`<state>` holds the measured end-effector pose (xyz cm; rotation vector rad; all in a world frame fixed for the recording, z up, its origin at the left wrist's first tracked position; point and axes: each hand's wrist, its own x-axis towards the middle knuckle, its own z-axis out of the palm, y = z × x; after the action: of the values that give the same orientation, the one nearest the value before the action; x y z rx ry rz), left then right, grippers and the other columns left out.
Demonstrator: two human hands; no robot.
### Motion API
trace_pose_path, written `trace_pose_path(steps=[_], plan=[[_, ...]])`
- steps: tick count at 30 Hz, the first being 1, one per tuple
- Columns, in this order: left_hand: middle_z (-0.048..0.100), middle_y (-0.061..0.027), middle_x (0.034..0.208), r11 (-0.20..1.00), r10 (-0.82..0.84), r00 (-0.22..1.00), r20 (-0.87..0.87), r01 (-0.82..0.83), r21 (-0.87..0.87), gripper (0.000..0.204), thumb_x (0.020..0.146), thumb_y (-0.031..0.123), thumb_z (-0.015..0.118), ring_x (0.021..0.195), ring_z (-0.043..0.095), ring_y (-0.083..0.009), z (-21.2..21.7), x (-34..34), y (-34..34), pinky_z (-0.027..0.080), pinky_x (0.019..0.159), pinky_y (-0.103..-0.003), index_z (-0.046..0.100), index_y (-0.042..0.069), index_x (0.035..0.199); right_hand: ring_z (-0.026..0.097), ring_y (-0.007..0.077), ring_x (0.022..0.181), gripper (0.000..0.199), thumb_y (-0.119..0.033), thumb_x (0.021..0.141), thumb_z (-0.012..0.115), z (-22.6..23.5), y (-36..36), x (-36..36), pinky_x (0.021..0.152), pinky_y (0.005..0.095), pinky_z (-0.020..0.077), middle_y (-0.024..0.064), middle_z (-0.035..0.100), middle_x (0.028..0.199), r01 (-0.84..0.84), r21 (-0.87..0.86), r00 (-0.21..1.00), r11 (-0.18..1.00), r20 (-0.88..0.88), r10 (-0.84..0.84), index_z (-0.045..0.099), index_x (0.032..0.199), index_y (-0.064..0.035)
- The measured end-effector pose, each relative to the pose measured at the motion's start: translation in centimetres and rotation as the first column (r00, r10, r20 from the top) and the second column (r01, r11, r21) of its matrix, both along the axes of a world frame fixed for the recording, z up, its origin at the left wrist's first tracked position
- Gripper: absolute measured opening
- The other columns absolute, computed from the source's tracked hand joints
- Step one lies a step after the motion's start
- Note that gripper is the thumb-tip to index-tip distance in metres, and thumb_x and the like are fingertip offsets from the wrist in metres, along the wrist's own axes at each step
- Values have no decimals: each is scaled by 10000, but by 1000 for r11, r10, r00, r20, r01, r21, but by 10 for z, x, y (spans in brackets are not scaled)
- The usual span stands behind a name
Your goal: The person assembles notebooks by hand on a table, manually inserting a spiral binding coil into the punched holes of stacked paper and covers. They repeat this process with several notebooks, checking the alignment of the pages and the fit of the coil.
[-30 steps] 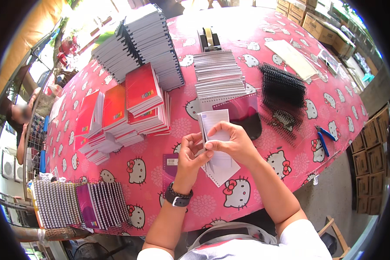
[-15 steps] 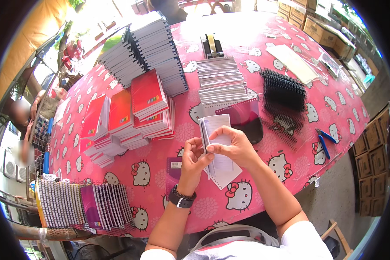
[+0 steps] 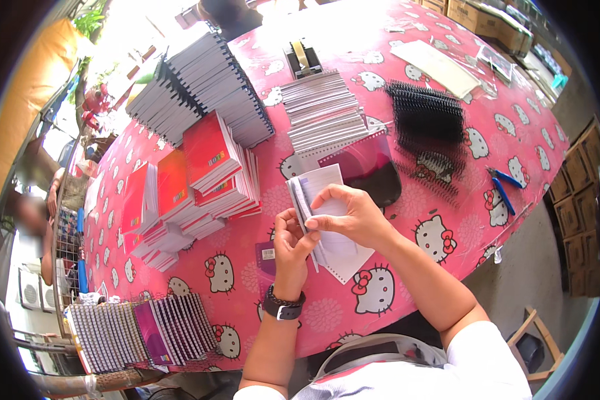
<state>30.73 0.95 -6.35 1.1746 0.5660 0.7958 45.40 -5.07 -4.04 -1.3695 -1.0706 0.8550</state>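
Observation:
A sheaf of white punched sheets is between my hands over the near middle of the table, its left edge raised. My left hand closes on that edge from the left, fingers curled. From the right, my right hand pinches the same edge, thumb near the left fingers. A narrow dark strip runs along the edge; I cannot tell whether it is a binding wire. More punched paper lies beneath, partly hidden. A purple cover sticks out by my left hand.
Red notebooks and tall bound stacks stand left. Wire-bound notebooks line the near left edge. Ahead are paper stacks, a purple cover and a tape dispenser. Black binding wires and blue pliers lie right.
The whole view has shifted and turned slightly, so the table's things sit lower or farther left. Both hands keep their grip on the sheets' edge, with little finger movement.

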Motion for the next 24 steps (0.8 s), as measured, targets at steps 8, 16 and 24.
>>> trace_pose_path(steps=[8, 16, 24], plan=[[539, -70, 1032, 997, -25, 996, 91, 32, -74, 497, 763, 142, 643, 943, 521, -120, -4, -3, 3, 418, 847, -260, 397, -3, 1171, 563, 112, 815, 421, -350, 700, 788, -6, 5, -1, 736, 266, 451, 61, 615, 854, 33, 88, 996, 996, 78, -40, 613, 890, -17], [529, -48, 1023, 1000, -29, 1000, 7, 29, 6, 487, 769, 152, 667, 924, 507, -98, 1, 0, 1, 409, 833, -239, 413, -9, 1152, 562, 111, 817, 461, -365, 665, 809, -2, 1, 1, 745, 261, 449, 59, 615, 849, 27, 41, 995, 999, 99, -31, 609, 884, -11], [534, -65, 1062, 997, -59, 997, 51, 61, -51, 520, 764, 155, 674, 980, 516, -121, 0, -1, 3, 404, 874, -257, 402, -11, 1174, 555, 104, 810, 453, -363, 678, 801, -3, 2, 2, 736, 263, 451, 58, 614, 843, 46, 41, 997, 998, 57, -49, 601, 882, -11]])
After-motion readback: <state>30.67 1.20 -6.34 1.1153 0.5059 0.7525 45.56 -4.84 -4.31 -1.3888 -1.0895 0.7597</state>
